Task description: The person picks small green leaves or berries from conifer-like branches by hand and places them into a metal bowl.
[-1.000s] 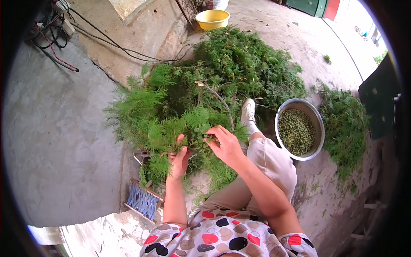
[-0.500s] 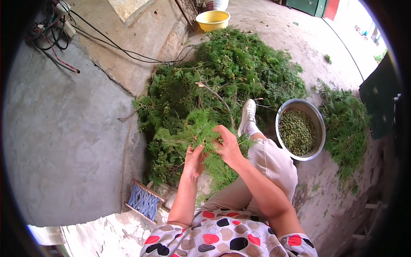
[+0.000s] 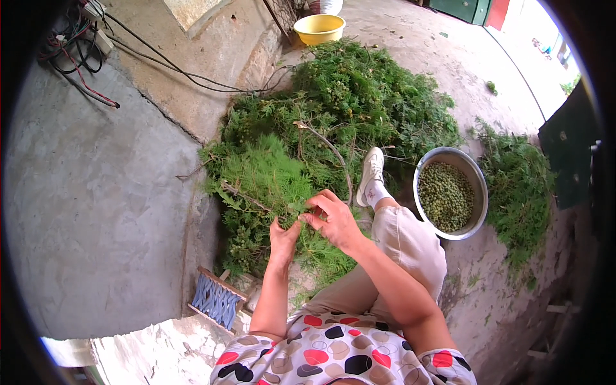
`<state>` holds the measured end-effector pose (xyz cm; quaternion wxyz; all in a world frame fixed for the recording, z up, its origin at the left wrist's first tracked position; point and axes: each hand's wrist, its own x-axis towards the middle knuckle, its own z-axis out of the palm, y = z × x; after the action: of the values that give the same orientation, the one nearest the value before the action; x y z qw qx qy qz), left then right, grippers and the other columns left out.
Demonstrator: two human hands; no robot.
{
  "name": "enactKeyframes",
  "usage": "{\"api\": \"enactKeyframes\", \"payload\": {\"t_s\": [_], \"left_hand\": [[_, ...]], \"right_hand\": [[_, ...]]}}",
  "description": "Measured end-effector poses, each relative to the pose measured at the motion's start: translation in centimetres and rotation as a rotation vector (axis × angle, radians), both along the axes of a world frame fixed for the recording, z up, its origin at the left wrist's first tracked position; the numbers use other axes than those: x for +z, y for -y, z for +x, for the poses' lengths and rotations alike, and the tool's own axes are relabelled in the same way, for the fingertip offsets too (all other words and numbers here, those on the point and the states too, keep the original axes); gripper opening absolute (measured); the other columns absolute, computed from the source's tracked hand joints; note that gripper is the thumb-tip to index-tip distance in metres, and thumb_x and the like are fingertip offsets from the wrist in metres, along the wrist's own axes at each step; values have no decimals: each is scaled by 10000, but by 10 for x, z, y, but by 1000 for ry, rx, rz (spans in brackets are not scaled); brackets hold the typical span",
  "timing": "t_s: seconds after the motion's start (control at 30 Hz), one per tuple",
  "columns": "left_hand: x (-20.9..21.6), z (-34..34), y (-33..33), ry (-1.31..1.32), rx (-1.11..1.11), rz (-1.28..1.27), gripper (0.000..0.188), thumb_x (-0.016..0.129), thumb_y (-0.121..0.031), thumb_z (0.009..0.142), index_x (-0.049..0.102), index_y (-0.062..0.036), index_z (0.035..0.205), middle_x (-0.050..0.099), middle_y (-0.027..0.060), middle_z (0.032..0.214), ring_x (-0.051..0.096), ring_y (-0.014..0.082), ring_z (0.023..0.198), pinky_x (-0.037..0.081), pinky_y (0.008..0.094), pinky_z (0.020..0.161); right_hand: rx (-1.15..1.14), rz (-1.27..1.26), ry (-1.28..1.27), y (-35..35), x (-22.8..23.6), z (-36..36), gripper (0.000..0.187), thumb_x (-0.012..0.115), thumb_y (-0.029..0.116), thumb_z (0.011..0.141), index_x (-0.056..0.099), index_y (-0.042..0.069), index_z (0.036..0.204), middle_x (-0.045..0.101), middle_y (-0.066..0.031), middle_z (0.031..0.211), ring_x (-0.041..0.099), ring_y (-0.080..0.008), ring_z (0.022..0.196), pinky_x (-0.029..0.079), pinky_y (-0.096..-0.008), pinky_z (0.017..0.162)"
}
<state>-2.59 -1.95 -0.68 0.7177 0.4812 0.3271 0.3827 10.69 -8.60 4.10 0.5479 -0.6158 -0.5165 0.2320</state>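
Note:
My left hand (image 3: 283,240) is closed on a leafy evergreen branch (image 3: 266,176), whose feathery green spray fans out up and to the left over the heap. Close against the left thumb, my right hand (image 3: 335,223) pinches with thumb and fingers; what lies between the fingertips is too small and hidden to make out. More foliage hangs below the two hands, over my lap. Beyond them spreads a large heap of cut evergreen branches (image 3: 359,96) bearing small green cones. To the right, a metal basin (image 3: 482,204) holds many small green cones (image 3: 444,196).
A smaller pile of sprigs (image 3: 520,189) lies right of the basin. My shoe (image 3: 371,170) rests at the heap's edge. A yellow tub (image 3: 319,29) stands at the back. Left are a grey concrete slab (image 3: 96,212), black cables (image 3: 173,67) and a blue-strapped stool (image 3: 217,300).
The branch in my left hand has swung up and left, its spray now spread over the heap. My right hand has shifted slightly left and down, its fingers closer to the left thumb.

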Motion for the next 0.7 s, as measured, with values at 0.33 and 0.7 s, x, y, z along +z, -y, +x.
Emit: {"api": "enactKeyframes", "payload": {"t_s": [0.33, 0.7], "left_hand": [[-8, -15, -5, -58, 51, -36, 182, 620, 13, 761, 577, -57, 924, 604, 2, 880, 542, 88, 793, 426, 245, 753], [9, -9, 0, 48, 53, -152, 237, 594, 34, 756, 568, -43, 978, 611, 53, 924, 575, 154, 850, 439, 295, 791]], "right_hand": [[-135, 121, -737, 5, 25, 41, 150, 521, 111, 851, 524, 27, 975, 568, -49, 853, 549, -116, 721, 449, -219, 630], [55, 819, -1441, 44, 30, 130, 348, 426, 292, 908, 477, -35, 1014, 567, -110, 949, 574, -177, 780, 490, -266, 653]]}}
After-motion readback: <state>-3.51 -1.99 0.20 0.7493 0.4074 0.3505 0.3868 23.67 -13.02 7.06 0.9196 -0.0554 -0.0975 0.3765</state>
